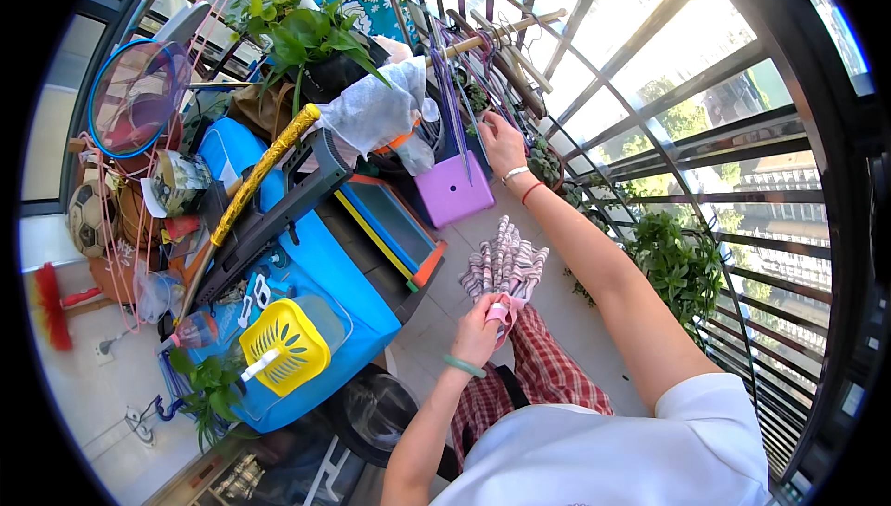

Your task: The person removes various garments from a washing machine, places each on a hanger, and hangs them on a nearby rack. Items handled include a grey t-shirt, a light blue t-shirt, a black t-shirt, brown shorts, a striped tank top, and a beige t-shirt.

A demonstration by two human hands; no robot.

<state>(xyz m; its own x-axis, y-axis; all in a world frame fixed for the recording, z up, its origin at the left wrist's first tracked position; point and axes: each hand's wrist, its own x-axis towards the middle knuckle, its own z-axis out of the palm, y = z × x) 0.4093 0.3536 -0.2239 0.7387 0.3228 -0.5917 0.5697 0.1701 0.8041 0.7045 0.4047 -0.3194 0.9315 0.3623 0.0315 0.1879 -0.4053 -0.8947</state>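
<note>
Low in front of me, my left hand (478, 328) is closed on a bunched striped cloth (501, 260), its grey, white and pink folds hanging forward. A pink band (504, 309) of it shows at my fingers. My right arm reaches out to the far middle. There my right hand (504, 146) has its fingers curled at a thin clothes hanger, beside several purple hangers (449, 102) on a wooden pole (520, 25). The fingertips are partly hidden, and the hanger's full shape is hard to make out.
A purple stool (455, 192) stands below the hangers. To the left, a blue-covered surface (348, 297) bears a yellow basket (286, 346) and a black toy gun (269, 214). Potted plants (673, 260) line the barred railing (742, 195) on the right. A round-doored machine (376, 408) is near my left elbow.
</note>
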